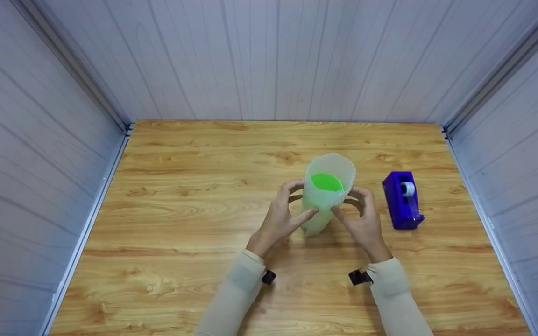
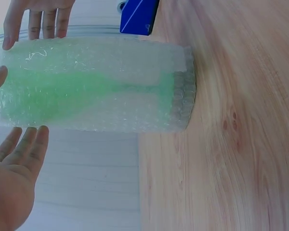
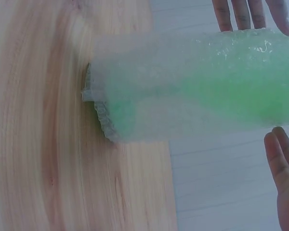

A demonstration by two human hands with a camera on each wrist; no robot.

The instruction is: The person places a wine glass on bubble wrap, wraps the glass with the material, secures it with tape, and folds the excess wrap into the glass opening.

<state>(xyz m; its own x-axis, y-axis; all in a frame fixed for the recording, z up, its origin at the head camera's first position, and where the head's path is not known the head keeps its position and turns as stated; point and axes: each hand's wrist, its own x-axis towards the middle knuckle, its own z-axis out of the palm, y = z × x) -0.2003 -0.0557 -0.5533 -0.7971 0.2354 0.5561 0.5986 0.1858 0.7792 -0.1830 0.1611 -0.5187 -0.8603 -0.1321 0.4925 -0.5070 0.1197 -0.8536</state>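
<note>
A green goblet (image 1: pixel 326 182) stands inside a tube of bubble wrap (image 1: pixel 332 161) that rises above its rim. Through the wrap, the left wrist view shows its wide bowl (image 2: pixel 53 91), thin stem and flat foot. My left hand (image 1: pixel 279 215) holds the wrapped goblet from the left, its thumb on the near side. From the right, my right hand (image 1: pixel 364 223) grips it in the same way, with the two thumb tips close together. At the bottom, the wrap's edge (image 3: pixel 103 120) sticks out past the foot. Whether the bottom touches the table cannot be told.
To the right of my right hand sits a blue tape dispenser (image 1: pixel 399 200) with a roll of clear tape (image 1: pixel 407 189). The wood-grain table (image 1: pixel 180 210) is bounded by pale panels (image 1: pixel 259 60) at the back and both sides.
</note>
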